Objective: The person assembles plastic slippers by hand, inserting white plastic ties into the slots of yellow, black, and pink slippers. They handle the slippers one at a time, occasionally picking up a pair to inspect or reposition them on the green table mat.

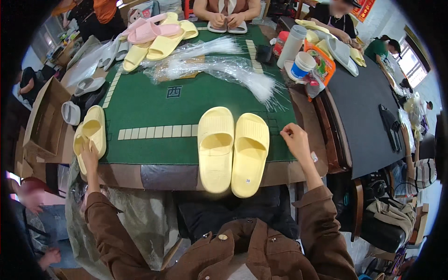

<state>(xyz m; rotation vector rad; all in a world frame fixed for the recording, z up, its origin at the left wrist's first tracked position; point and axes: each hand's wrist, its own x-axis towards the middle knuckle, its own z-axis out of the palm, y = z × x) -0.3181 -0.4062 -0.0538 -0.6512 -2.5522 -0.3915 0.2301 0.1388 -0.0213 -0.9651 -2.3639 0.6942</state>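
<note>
A pair of pale yellow slippers [216, 154] lies side by side in front of me, toes away, heels over the table's near edge. At the table's left edge is another yellow pair [92, 125], one slipper partly over the other. My left hand [89, 153] is closed on that pair, its fingers partly hidden against it. To the right of the middle pair, my right hand [297, 139] hovers with thumb and fingers pinched together. Whether anything thin is between its fingertips cannot be made out.
Bundles of clear plastic ties [224, 67] lie across the green table mat [154, 107]. Pink and yellow slippers [158, 37] are piled at far left. A cup [303, 65] and tumbler [292, 44] stand at right. An open cardboard box [44, 123] is left; a person [227, 18] handles slippers opposite.
</note>
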